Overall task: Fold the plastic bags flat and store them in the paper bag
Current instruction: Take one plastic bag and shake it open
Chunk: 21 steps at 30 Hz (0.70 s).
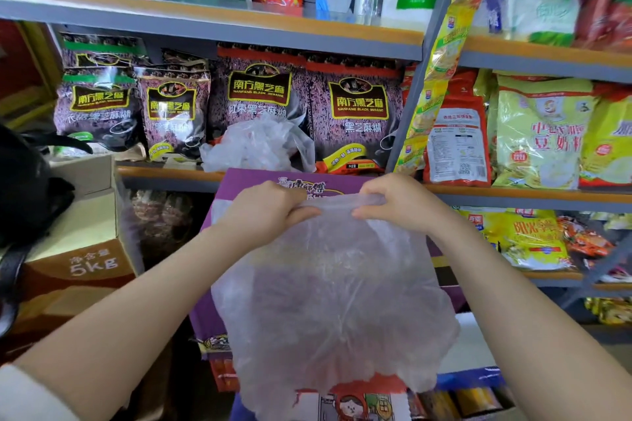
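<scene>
Both hands, the left hand (270, 207) and right hand (393, 198), pinched the plastic bag (331, 290) by its top edge; flattening seemed underway, so folding it looked next.

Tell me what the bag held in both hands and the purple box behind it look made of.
Held bag: thin translucent plastic film, seemingly; crinkled, softly glossy, the box shows through it. Purple box: probably printed cardboard; flat matte panels with straight folded edges.
</scene>
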Motion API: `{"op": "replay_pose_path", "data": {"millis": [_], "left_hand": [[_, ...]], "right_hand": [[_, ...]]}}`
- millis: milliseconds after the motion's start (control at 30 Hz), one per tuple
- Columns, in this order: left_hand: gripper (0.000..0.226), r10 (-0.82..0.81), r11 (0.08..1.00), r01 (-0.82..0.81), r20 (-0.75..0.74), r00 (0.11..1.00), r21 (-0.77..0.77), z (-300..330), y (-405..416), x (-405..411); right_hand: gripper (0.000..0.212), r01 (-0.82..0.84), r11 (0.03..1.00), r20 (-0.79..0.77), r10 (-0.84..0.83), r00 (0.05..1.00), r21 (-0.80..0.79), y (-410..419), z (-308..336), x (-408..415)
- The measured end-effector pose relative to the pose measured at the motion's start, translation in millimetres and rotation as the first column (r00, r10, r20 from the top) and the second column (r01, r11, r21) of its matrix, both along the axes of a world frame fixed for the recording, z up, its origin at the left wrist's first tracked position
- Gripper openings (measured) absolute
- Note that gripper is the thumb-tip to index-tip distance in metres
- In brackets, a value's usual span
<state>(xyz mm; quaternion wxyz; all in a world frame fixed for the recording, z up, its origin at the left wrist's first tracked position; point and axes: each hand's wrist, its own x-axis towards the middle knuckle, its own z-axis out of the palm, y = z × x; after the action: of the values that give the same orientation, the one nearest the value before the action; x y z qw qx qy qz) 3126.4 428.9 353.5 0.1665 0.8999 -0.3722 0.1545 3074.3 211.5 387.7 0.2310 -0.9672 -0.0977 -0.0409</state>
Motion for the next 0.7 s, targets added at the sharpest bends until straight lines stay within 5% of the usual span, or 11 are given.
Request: {"op": "replay_pose_path", "data": {"millis": [133, 267, 367, 500, 633, 700], "left_hand": [[0.057, 0.064, 0.997, -0.070, -0.154, 0.986, -0.037, -27.9, 19.7, 10.5], [0.054, 0.118, 0.993, -0.109, -0.289, 0.950, 0.048, -40.1, 30.3, 8.2], [0.047, 0.008, 0.981, -0.060, -0.274, 0.962, -0.182, -25.4, 17.2, 3.5], [0.033, 0.054, 0.937, -0.107, -0.164, 0.985, -0.333, -14.9, -3.3, -3.1], [0.031, 0.038, 0.914, -0.120, -0.212, 0.977, -0.387, -27.3, -0.5, -4.6], [0.023, -0.042, 0.925, -0.091, -0.339, 0.940, -0.368, -19.5, -1.6, -6.3]], "right_hand": [[0.023, 0.151, 0.939, -0.021, -0.152, 0.988, 0.309, -20.0, -15.9, -2.1], [0.013, 0.196, 0.738, -0.090, -0.181, 0.979, 0.645, -16.3, -32.6, -3.4], [0.009, 0.182, 0.824, -0.101, -0.152, 0.983, 0.537, -3.2, -43.8, 2.4], [0.052, 0.395, 0.830, -0.085, -0.395, 0.915, 0.394, 1.2, -64.2, 8.0], [0.003, 0.274, 0.748, -0.073, -0.290, 0.954, 0.605, -4.4, -64.6, -0.8], [0.017, 0.115, 0.803, 0.065, -0.188, 0.980, 0.585, -7.0, -56.7, -4.4]]}}
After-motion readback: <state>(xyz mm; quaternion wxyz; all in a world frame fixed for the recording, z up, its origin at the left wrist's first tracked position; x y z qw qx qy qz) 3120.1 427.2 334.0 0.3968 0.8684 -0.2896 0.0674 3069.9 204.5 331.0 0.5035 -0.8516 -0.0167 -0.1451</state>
